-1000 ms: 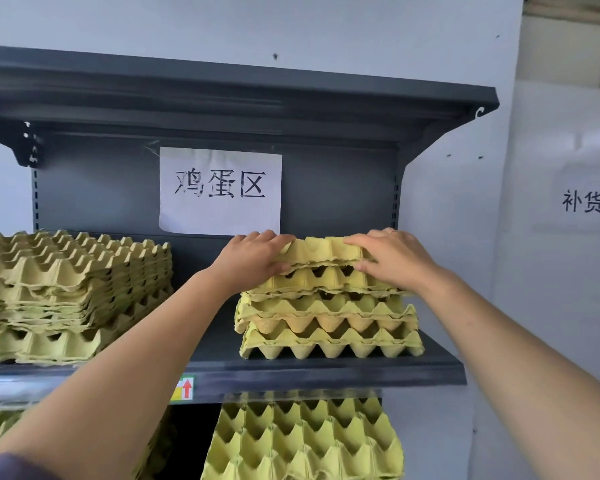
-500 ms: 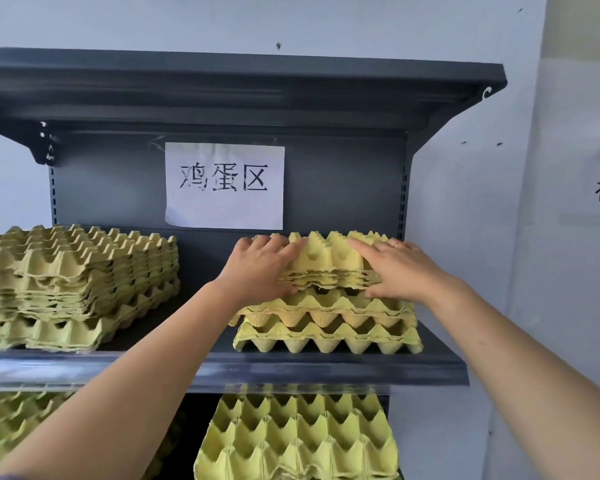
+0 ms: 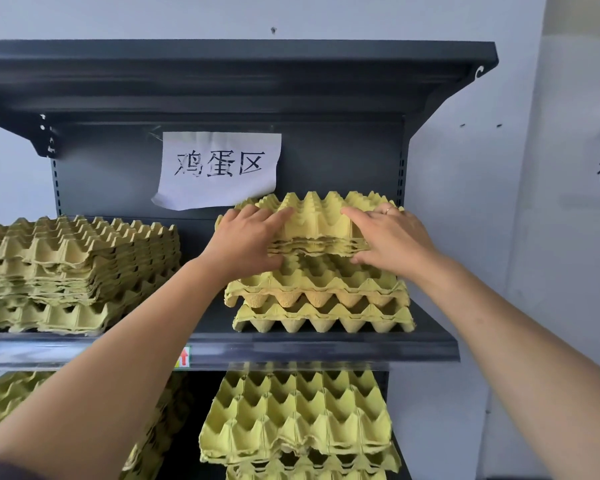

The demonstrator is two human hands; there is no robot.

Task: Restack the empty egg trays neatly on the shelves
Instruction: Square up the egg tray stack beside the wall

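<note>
The egg trays (image 3: 317, 223) are yellow-green, patterned with a grid of peaked cups. One tray (image 3: 312, 299) in the right stack is tan-orange. The shelf (image 3: 326, 348) is dark grey, its paper sign (image 3: 219, 168) white with black characters, and its label (image 3: 182, 356) bears a red arrow.

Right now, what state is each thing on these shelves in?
held trays, front edge raised, tilted
left hand, grips held trays
right hand, grips held trays
lower trays, resting on shelf, unevenly nested
left stack, resting, untouched
paper sign, corner curling
</note>
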